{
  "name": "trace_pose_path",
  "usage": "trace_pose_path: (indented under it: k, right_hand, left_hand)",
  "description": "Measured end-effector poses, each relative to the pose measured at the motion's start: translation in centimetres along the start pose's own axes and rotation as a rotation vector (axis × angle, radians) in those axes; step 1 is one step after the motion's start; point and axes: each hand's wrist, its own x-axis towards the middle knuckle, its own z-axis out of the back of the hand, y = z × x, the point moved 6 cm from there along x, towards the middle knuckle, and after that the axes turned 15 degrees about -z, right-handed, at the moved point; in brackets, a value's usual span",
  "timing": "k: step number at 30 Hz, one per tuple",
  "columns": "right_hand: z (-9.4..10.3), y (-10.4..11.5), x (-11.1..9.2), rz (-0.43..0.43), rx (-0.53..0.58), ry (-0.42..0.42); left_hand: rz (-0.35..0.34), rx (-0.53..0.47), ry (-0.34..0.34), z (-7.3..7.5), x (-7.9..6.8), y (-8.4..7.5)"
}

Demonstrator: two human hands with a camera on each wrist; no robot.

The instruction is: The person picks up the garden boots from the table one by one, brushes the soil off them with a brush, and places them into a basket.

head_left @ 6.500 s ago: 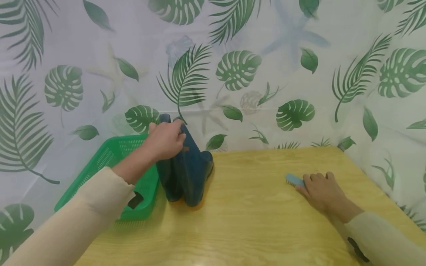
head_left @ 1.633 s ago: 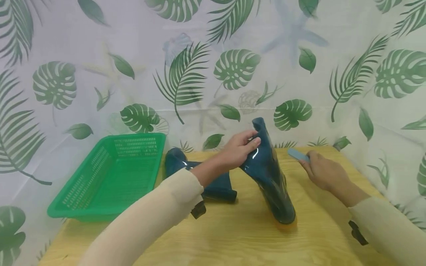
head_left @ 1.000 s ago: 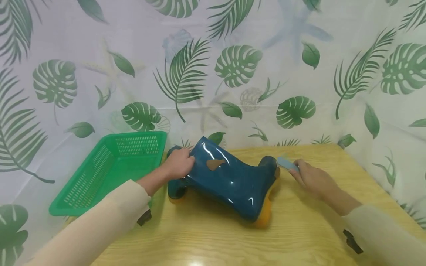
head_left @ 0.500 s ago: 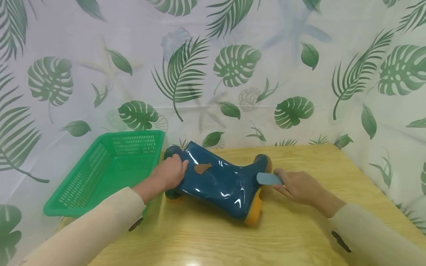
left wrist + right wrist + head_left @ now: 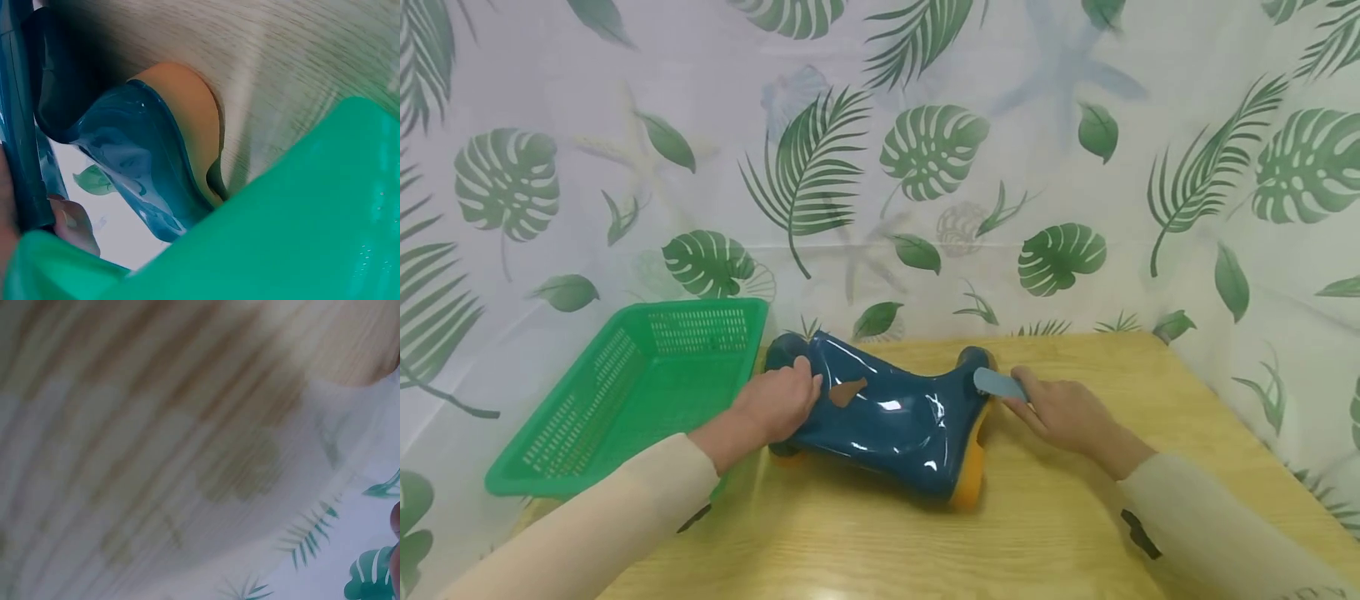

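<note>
A shiny blue rain boot [image 5: 887, 417] with an orange sole lies on its side, sole to the right, a brown patch on its shaft. My left hand [image 5: 775, 404] grips the shaft's top edge; in the left wrist view the thumb [image 5: 75, 228] shows at the rim. My right hand [image 5: 1060, 412] holds a light blue brush [image 5: 998, 384] by one end, its head against the boot near the heel. The other boot [image 5: 144, 144] lies behind the first boot's top, largely hidden in the head view. A blurred, streaked pale area fills most of the right wrist view.
A green plastic basket [image 5: 741, 400] with slotted walls stands left of the boots, close to my left forearm. The wood-grain table [image 5: 865, 550] ends at a white leaf-print cloth [image 5: 1075, 183] at the back.
The boots, held upright together earlier, came apart and now lie on the table, one gripped by my left hand. My right hand brought the brush left onto the boot, lately shifting toward the heel.
</note>
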Motion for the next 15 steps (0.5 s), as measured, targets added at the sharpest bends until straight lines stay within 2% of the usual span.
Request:
trace_pose_path:
  k: [4, 7, 11, 13, 15]
  right_hand:
    - [-0.2, 0.1, 0.64, -0.098, 0.008, 0.052]
    - [-0.38, 0.0, 0.85, -0.151, 0.005, 0.074]
    - [-0.78, -0.36, 0.78, -0.224, 0.034, 0.116]
    - [-0.89, -0.46, 0.63, -0.235, 0.065, 0.126]
    - [-0.8, -0.42, 0.38, -0.203, 0.099, 0.117]
  left_hand:
    - [0.002, -0.012, 0.07, -0.48, 0.06, -0.15]
    - [0.009, -0.016, 0.082, -0.65, 0.08, -0.19]
    - [-0.015, -0.006, 0.083, -0.84, 0.12, -0.33]
    - [-0.024, -0.007, 0.086, -0.97, 0.13, -0.36]
    - [-0.032, -0.01, 0.087, -1.06, 0.16, -0.39]
